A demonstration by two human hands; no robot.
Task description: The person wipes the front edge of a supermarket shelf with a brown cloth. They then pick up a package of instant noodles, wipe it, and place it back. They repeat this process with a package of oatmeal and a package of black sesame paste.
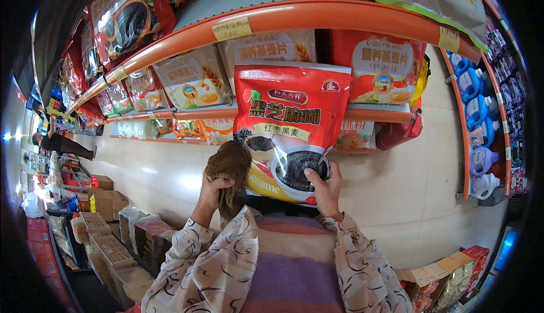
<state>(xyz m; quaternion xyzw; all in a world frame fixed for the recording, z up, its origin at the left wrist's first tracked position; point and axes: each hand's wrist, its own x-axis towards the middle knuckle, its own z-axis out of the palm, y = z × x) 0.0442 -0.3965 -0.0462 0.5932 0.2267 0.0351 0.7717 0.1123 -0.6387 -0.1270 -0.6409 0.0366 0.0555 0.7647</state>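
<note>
My right hand grips the lower right edge of a red bag of black sesame paste powder, its thumb on the printed front. The bag hangs upright before me, its front towards me. In my left hand is a bunched brown cloth, which touches the bag's lower left side. Behind the bag, a shelf holds a beige oatmeal bag on the left and a red oatmeal bag on the right.
An orange shelf edge with paper tags curves across the top. Blue detergent bottles line a rack at the right. Cardboard boxes stand on the floor at the left, and a person is farther back. More packed goods are at the lower right.
</note>
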